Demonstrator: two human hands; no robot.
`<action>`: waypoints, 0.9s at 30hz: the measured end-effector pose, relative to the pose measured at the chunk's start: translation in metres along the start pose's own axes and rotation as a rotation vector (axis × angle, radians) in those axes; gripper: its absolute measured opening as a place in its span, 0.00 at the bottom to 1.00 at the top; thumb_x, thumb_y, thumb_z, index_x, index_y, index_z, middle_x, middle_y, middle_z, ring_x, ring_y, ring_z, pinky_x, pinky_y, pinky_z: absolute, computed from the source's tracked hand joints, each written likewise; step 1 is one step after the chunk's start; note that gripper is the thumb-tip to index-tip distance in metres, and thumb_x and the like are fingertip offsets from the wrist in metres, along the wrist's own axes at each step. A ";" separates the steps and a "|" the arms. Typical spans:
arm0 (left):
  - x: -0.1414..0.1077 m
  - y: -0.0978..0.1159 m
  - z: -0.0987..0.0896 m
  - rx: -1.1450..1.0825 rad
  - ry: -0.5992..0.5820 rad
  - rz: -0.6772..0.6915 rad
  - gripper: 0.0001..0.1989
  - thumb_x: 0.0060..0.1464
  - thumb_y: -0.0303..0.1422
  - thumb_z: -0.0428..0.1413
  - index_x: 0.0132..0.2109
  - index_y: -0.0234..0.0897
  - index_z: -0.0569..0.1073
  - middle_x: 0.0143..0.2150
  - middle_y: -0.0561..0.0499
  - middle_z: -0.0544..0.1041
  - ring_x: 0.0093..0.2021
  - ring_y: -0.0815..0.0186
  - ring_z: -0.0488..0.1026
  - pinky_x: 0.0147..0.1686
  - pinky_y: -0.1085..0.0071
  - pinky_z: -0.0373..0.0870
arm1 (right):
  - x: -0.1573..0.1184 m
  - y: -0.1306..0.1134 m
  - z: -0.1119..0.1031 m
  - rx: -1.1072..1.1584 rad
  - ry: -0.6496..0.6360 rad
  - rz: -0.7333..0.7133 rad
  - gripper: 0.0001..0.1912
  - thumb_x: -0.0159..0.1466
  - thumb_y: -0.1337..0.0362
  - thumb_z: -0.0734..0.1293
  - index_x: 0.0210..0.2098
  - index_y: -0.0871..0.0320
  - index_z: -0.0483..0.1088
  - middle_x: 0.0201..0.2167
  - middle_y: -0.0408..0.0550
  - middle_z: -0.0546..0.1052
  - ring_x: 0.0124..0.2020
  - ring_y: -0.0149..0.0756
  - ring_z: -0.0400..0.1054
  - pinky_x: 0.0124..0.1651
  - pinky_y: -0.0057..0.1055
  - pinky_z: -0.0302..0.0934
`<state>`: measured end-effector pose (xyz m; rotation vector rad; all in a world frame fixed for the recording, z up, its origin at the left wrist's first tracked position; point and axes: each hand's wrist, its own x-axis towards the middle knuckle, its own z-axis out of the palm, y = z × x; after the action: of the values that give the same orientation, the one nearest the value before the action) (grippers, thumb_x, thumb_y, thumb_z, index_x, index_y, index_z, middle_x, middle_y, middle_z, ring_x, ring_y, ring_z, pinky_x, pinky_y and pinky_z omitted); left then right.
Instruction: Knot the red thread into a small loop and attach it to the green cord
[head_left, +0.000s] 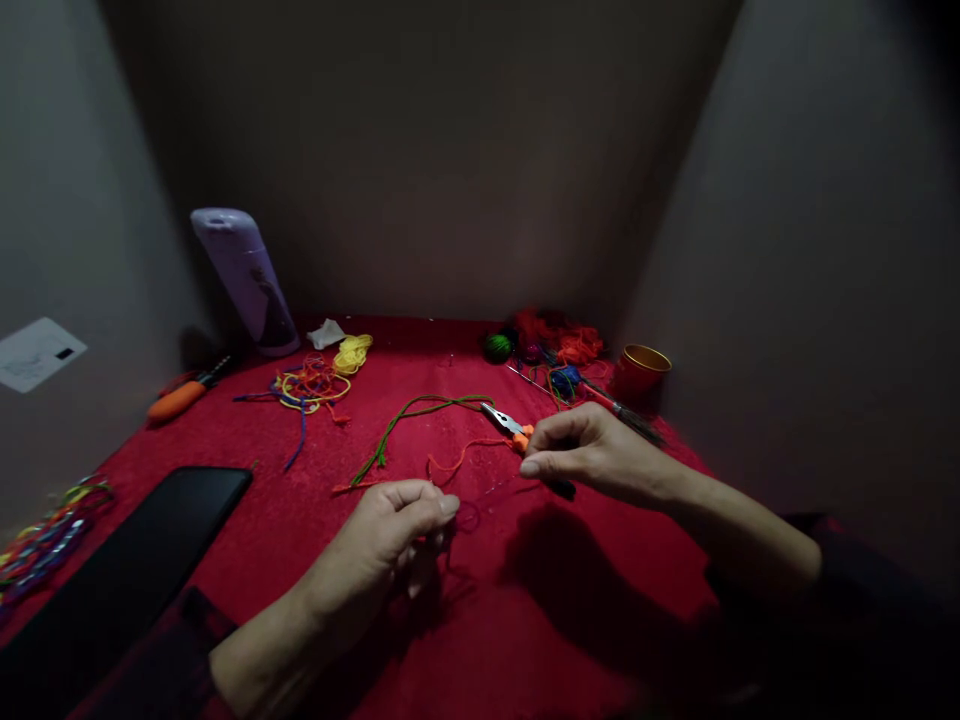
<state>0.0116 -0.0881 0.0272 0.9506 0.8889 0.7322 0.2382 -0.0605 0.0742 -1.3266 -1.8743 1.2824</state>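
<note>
Between my two hands runs a thin dark-reddish thread, hard to make out against the red cloth. My left hand pinches it between thumb and forefinger, and a small loop of it curls beside the thumb tip. At the other end my right hand is closed, thumb and finger pressed together on the thread. Pliers with orange handles lie behind the right hand, partly hidden by it. Beyond the left hand are a green cord and a strand of orange-red yarn.
On the red cloth stand a purple bottle and a gold-rimmed cup. Tangled yarn, a yellow bundle, an orange-handled tool and a dark phone-like slab lie left. Red yarn is heaped back right.
</note>
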 end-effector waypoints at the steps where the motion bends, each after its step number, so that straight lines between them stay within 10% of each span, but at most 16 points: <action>1: 0.000 0.000 0.000 -0.019 0.016 0.013 0.16 0.48 0.36 0.57 0.20 0.35 0.61 0.13 0.61 0.58 0.11 0.78 0.52 0.11 0.79 0.51 | 0.000 0.001 -0.007 -0.023 0.011 0.012 0.13 0.54 0.58 0.70 0.22 0.62 0.70 0.16 0.40 0.65 0.18 0.25 0.54 0.21 0.25 0.47; 16: 0.001 0.001 0.001 -0.144 0.058 0.031 0.13 0.50 0.33 0.54 0.22 0.34 0.63 0.18 0.57 0.62 0.15 0.76 0.56 0.10 0.80 0.56 | 0.012 0.048 -0.135 -0.333 0.561 0.045 0.18 0.47 0.50 0.71 0.24 0.60 0.72 0.17 0.44 0.69 0.17 0.28 0.59 0.20 0.27 0.51; 27: -0.010 0.007 0.004 -0.243 -0.082 0.026 0.13 0.51 0.32 0.53 0.21 0.33 0.64 0.19 0.55 0.64 0.15 0.77 0.56 0.11 0.81 0.57 | 0.068 0.063 -0.105 -0.937 0.568 0.047 0.10 0.55 0.56 0.68 0.27 0.56 0.75 0.23 0.48 0.75 0.25 0.34 0.66 0.25 0.28 0.51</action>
<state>0.0095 -0.0949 0.0381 0.7719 0.6993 0.7982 0.3237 0.0487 0.0548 -1.9041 -2.0398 -0.0869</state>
